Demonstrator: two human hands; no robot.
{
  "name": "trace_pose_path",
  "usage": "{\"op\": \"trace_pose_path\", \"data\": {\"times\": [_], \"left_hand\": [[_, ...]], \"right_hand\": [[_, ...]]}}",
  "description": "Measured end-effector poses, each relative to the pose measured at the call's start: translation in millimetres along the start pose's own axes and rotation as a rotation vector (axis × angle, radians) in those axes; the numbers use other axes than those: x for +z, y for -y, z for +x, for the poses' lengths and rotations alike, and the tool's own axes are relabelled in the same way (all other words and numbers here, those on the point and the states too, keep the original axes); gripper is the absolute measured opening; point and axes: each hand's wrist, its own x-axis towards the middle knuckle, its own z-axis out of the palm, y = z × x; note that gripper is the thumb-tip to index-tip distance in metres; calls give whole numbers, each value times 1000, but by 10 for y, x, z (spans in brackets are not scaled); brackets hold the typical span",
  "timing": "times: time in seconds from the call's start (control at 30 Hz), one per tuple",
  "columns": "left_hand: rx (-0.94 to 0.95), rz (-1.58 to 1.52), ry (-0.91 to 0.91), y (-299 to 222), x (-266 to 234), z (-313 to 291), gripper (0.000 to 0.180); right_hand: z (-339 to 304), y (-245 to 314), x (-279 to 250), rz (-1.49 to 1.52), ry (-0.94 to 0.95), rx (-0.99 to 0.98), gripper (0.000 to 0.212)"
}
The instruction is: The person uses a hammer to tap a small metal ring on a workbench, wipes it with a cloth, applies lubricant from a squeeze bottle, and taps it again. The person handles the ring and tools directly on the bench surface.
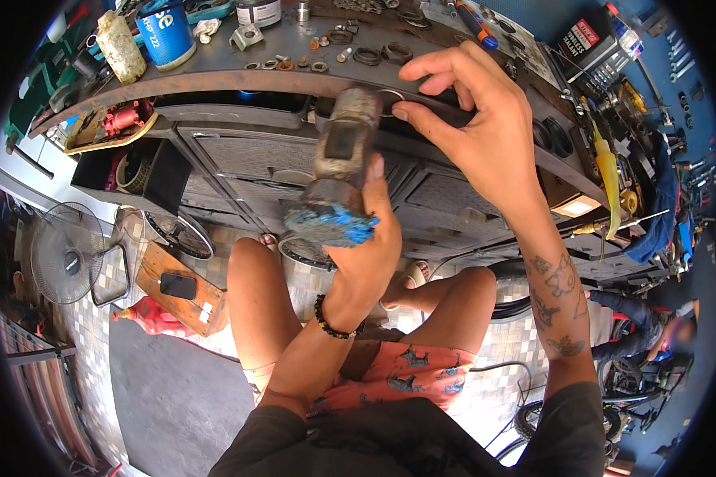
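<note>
While the left hand (370, 234) is wrapped around a hammer (344, 139), its thumb lying up against the side of the head, the tool is raised in front of the bench edge. The hammer's head is worn, grey-brown metal, blurred a little; its near end spreads into a ragged, rough face streaked with bright blue. The handle is hidden.

To its right, the right hand (477, 119) reaches over the edge with curled fingers, the thumb tip a narrow gap from the index finger. A thin, round metal ring (390, 102) shows at the thumb tip; whether the fingers grip it, I cannot tell.

The bench (215, 70) has a smooth, dark top and a rust-brown, curved-looking rim. Scattered on it are small hexagonal nuts (319, 67), some rusty, and a dark, thick ring (367, 56). Farther left stand a blue cylindrical can (165, 36) and a grimy white bottle (119, 48). Below the top are dark, textured drawer fronts (250, 159); beyond, a round wire-caged fan (68, 254) stands near a wooden box (163, 290).
</note>
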Motion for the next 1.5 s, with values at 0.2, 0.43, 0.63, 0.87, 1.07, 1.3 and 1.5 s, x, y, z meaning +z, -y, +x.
{"op": "trace_pose_path", "data": {"times": [0.2, 0.43, 0.63, 0.87, 1.07, 1.3, 1.5], "left_hand": [[202, 218, 97, 85, 31, 60, 12], [210, 174, 81, 78, 1, 110, 19], [0, 3, -9, 90, -151, 57, 27], [-481, -136, -55, 34, -663, -196, 28], [-570, -148, -68, 159, -867, -420, 22], [-561, -138, 48, 228, -847, -514, 25], [-393, -186, 84, 175, -539, -480, 24]], "right_hand": [[12, -28, 10, 11, -19, -33, 34], [-4, -12, 19, -11, -9, -2, 33], [12, 20, -23, -2, 24, 33, 24], [-21, -36, 0, 119, -94, -72, 15], [-78, -210, 82, -272, -333, -608, 18], [-57, -305, 74, -400, -278, -771, 21], [-76, -268, 90, -380, -267, -727, 27]]}}
